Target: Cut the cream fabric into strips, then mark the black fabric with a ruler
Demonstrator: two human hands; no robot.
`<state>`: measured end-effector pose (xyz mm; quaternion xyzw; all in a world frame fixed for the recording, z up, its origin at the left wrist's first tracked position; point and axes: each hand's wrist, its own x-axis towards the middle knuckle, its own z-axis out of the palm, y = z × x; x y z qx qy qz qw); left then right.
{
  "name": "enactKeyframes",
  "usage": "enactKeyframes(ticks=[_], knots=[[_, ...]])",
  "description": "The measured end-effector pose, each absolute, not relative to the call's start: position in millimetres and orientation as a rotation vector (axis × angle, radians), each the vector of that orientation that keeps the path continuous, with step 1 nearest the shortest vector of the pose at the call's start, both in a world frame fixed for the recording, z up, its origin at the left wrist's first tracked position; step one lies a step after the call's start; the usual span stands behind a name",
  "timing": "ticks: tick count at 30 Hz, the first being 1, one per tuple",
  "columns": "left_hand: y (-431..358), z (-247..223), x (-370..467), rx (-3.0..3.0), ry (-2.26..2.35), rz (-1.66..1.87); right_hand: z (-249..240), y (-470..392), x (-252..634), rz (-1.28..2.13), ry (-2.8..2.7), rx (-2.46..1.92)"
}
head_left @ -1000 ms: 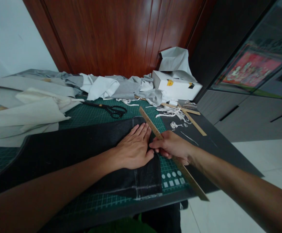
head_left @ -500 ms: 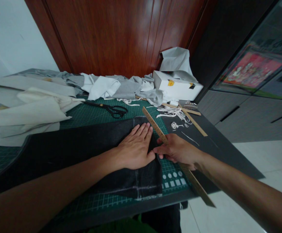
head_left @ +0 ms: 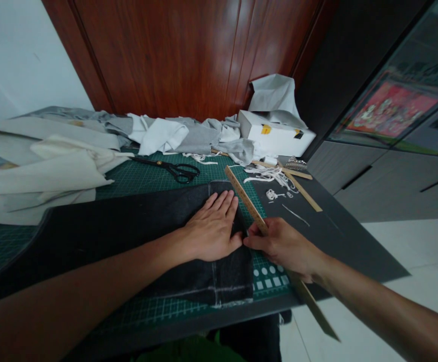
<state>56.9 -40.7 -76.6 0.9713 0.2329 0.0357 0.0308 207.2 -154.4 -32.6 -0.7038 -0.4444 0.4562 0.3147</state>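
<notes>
Dark fabric (head_left: pixel 120 221) lies spread over the green cutting mat (head_left: pixel 124 176), its seamed end at the right. Pressed flat on that end is my left hand (head_left: pixel 213 229), palm down with the fingers stretched out. My right hand (head_left: pixel 279 244) is closed around a long wooden ruler (head_left: pixel 243 196), just beyond the fabric's right edge. The ruler slants from the mat toward the front edge of the table, and its lower end sticks out past it. My right thumb and fingertips are close to the fabric's edge; whether they touch it I cannot tell.
Black scissors (head_left: pixel 173 170) lie behind the fabric. Pale cloth (head_left: pixel 53 168) is heaped at the left, with more cloth along the door. A white box (head_left: pixel 275 136) stands at the back right, near white cords (head_left: pixel 269 175) and wooden strips (head_left: pixel 303 191).
My right hand has moved slightly toward me and to the right, and the ruler has shifted the same way. My left hand stays flat on the fabric.
</notes>
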Motion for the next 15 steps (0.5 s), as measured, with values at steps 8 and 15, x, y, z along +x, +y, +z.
enactKeyframes(ticks=[8, 15], knots=[[-39.9, -77.6, 57.4, 2.992, 0.725, 0.113, -36.2, -165.4, 195.0, 1.303, -0.963, -1.689], [-41.0, -76.5, 57.1, 2.988, 0.73, 0.109, -33.7, -176.9, 189.7, 1.34, -0.941, -1.735]])
